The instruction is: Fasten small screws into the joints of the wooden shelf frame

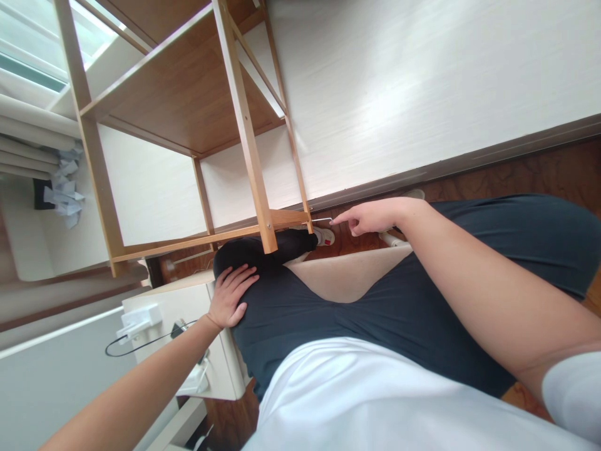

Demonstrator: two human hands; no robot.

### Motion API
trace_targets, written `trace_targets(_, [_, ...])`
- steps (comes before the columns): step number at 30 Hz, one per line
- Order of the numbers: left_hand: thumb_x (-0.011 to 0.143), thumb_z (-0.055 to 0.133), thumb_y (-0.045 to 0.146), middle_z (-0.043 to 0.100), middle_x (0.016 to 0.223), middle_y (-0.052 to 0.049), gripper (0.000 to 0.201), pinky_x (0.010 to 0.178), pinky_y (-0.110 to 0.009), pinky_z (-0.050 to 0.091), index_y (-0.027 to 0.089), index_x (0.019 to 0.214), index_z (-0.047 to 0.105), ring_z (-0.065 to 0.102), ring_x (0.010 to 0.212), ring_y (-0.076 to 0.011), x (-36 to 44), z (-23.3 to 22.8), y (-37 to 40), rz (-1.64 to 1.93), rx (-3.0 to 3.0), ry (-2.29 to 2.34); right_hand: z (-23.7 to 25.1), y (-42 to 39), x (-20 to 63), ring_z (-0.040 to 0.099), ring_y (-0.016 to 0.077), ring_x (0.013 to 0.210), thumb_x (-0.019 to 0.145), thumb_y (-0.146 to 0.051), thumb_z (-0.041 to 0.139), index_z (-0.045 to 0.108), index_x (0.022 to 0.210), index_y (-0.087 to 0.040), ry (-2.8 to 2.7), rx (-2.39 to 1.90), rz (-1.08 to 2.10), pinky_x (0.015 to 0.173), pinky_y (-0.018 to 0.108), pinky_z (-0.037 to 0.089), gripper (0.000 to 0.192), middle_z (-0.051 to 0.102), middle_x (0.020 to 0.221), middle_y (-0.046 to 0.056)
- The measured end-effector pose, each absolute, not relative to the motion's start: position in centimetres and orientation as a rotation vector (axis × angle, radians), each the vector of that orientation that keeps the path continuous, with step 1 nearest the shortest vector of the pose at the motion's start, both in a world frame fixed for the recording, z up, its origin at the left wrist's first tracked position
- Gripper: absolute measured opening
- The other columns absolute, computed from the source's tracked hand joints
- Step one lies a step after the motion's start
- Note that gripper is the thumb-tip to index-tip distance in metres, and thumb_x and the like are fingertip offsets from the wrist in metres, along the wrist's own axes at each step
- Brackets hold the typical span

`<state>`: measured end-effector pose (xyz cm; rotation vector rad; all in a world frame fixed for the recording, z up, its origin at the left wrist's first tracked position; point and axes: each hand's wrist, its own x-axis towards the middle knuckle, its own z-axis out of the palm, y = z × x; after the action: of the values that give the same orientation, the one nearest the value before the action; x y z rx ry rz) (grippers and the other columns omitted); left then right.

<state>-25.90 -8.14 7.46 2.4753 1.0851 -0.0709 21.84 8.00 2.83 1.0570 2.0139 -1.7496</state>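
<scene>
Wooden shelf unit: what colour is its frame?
The wooden frame is light honey-brown, showing best in the head view.

At your one o'clock spreads a white tabletop [422, 81]; a wooden shelf unit [188, 100] lies on it at your eleven.

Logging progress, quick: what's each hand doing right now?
Left hand: open, resting on the thigh.
Right hand: index finger extended to the rod, others curled; grip unclear.
</scene>
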Motion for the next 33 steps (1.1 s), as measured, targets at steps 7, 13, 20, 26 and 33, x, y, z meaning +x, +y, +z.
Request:
trace_targets(7, [0.091,0.037,0.050,0.056,0.151,-0.011,0.068,0.120,-0.057,0.024,0.024,0.151,0.050,0.046,0.143,-0.0358,-26.1,7.3,-8.2,-0.101,2.456,1.109,3.2,8.0,21.9,0.070,0.0213,0.076,0.078,-0.034,0.074,0.055,0.150,-0.037,2.035,1.031,-1.746,0.065,0.028,0.048,0.074,0.078,0.098,0.002])
trace_targets(13, [0.091,0.037,0.048,0.055,0.152,-0.011,0.068,0.120,-0.057,0.025,0.024,0.153,0.048,0.046,0.144,-0.0354,-26.0,7.4,-8.2,-0.094,2.474,1.100,3.5,8.0,21.8,0.071,0.0216,0.078,0.080,-0.037,0.074,0.055,0.150,-0.037,2.066,1.011,-1.727,0.065,0.028,0.049,0.073,0.079,0.100,0.002])
trace_targets(20, [0.093,0.036,0.050,0.056,0.152,-0.011,0.067,0.119,-0.057,0.026,0.024,0.154,0.047,0.046,0.143,-0.0349,-25.8,7.5,-8.1,-0.064,2.489,1.087,3.7,8.1,21.9,0.070,0.0216,0.083,0.079,-0.031,0.071,0.054,0.151,-0.036,2.026,0.980,-1.800,0.066,0.028,0.048,0.074,0.078,0.104,0.002])
trace_targets(26, [0.094,0.032,0.053,0.057,0.150,-0.011,0.067,0.119,-0.057,0.027,0.024,0.152,0.050,0.046,0.143,-0.0344,-25.9,7.5,-8.1,-0.099,2.489,1.105,4.2,8.2,21.8,0.070,0.0212,0.083,0.079,-0.032,0.071,0.055,0.150,-0.036,2.008,0.982,-1.846,0.066,0.028,0.048,0.074,0.077,0.104,0.001])
trace_targets(33, [0.092,0.035,0.049,0.056,0.151,-0.012,0.067,0.119,-0.057,0.026,0.023,0.153,0.049,0.046,0.143,-0.0347,-25.8,7.5,-8.1,-0.084,2.495,1.088,4.1,8.4,21.8,0.068,0.0227,0.085,0.079,-0.033,0.069,0.052,0.152,-0.035,1.999,0.960,-1.854,0.068,0.029,0.046,0.075,0.076,0.105,0.002])
